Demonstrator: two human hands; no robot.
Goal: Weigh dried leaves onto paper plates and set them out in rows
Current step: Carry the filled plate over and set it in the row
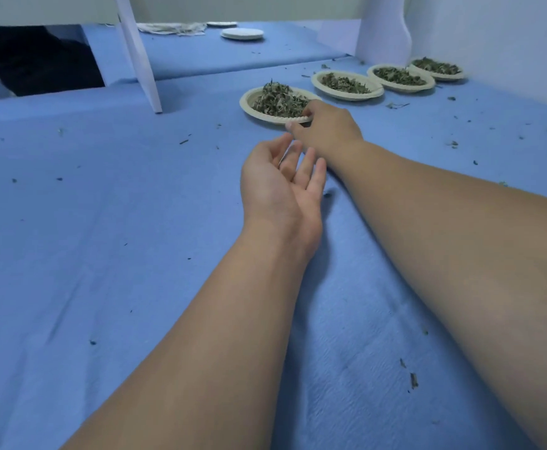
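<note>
Several paper plates of dried leaves stand in a row on the blue cloth [135, 254], running back to the right. The nearest plate [249, 105] carries a heap of leaves [278, 99]. My right hand [327, 128] pinches that plate's near right rim, fingers over the edge and thumb below it. My left hand [282, 183] hovers just in front, palm up, fingers relaxed and holding nothing. Behind it stand three more filled plates: one [347, 84], another [400, 77] and the farthest [437, 68] by the wall.
A white slanted leg [139, 56] stands left of the row. A stack of unused white plates [242, 34] and a cloth with leaves [171, 27] lie at the back. A white wall [509, 37] closes the right side. Leaf crumbs dot the cloth.
</note>
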